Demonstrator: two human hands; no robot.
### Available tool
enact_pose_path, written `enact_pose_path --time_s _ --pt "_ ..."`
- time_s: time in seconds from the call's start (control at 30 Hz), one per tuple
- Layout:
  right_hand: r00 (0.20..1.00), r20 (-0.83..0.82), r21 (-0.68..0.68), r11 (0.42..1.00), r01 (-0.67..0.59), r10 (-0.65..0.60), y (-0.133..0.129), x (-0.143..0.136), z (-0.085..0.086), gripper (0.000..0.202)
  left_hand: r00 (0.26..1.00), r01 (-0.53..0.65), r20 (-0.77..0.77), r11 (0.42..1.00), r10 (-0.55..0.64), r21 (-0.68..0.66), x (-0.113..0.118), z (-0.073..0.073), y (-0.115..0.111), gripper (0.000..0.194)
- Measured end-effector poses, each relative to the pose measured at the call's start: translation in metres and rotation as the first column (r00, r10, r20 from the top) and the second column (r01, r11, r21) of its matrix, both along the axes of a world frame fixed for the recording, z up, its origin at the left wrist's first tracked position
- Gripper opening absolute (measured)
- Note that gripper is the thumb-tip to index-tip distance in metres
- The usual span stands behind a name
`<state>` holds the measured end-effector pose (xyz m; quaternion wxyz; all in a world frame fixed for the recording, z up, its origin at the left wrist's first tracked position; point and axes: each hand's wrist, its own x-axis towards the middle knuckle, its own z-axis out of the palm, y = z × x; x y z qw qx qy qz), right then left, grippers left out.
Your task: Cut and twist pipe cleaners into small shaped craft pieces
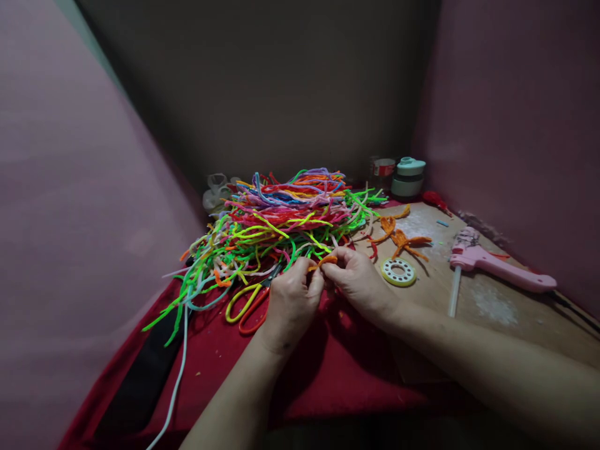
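Pink walls (70,206) rise on both sides of a red-covered table (342,390), with dim light over everything. The person's left hand (293,297) and right hand (360,281) meet near the middle, each grip closed to a fingertip pinch on a small orange pipe cleaner (327,262), held just in front of a big, tangled pile of pipe cleaners (290,215). Scissors (264,285) with yellow and red handles lie beside the left hand. Right of the hands, on a brown board (529,337), I see a white disc (387,270) with a yellow rim, bent orange pieces (402,240) and a pink glue gun (492,264). Farther back stands a pale green jar (407,186).
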<state>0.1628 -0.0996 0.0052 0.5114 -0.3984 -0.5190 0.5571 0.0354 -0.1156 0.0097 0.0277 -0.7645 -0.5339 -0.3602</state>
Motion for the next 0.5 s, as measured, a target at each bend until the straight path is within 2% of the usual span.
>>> enact_pose_path --time_s 0.1,0.17,0.27,0.33,0.4,0.5 --pt "1.0 0.03 0.029 1.0 0.0 -0.001 0.001 0.002 0.001 0.001 0.998 0.056 0.039 0.996 -0.054 -0.066 -0.001 0.001 0.001 0.01" --pt "0.996 0.084 0.065 0.998 0.011 -0.017 0.001 0.002 0.001 0.001 0.998 0.069 0.0 0.996 -0.069 -0.054 -0.002 0.0 0.001 0.011" --pt "0.995 0.096 0.029 1.0 0.0 -0.002 0.001 0.001 0.001 0.001 0.992 0.013 -0.125 1.0 -0.009 0.026 -0.001 -0.003 0.0 0.013" --pt "0.998 0.055 -0.025 0.999 -0.027 0.028 0.001 0.001 0.002 0.002 0.987 -0.03 -0.155 0.998 0.039 0.06 0.001 -0.004 -0.002 0.014" --pt "0.999 0.004 -0.05 0.998 -0.041 0.041 0.0 0.0 0.003 0.002 0.992 -0.059 -0.112 0.996 0.065 0.062 0.004 -0.004 -0.003 0.013" --pt "0.999 -0.031 -0.06 0.998 -0.034 0.032 -0.002 0.0 0.006 0.004 0.996 -0.087 -0.005 0.996 0.087 -0.006 0.008 -0.003 -0.004 0.01"
